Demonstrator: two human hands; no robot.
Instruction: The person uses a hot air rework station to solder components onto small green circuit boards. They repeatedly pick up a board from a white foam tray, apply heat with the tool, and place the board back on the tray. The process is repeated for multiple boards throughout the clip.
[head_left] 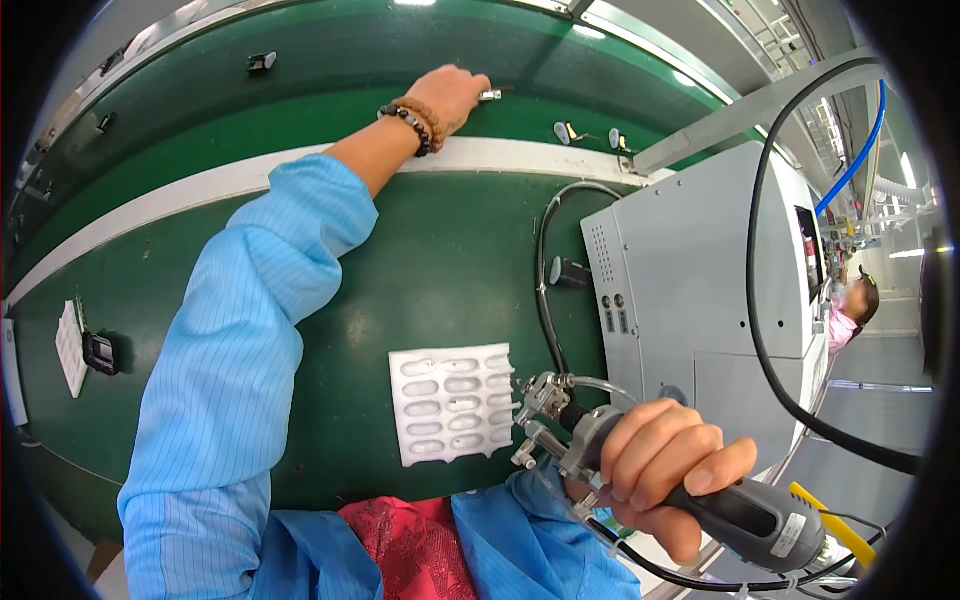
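My left hand (450,97) reaches far forward across a white rail to the green conveyor belt. Its fingers are closed around a small silver part (490,95), which sticks out beyond the fingertips. My right hand (665,460) grips a grey-and-black electric screwdriver (740,515) at the lower right. The screwdriver has a metal head (548,398) with a clear tube, and it points left. Just left of that head lies a white foam tray (450,405) with rows of oval hollows.
A large grey machine box (700,270) stands on the right, with a black hose (543,270) beside it. Small parts (568,133) sit along the belt. A black piece (100,353) and a white tray (71,348) lie at far left. Another person (845,315) is at the right.
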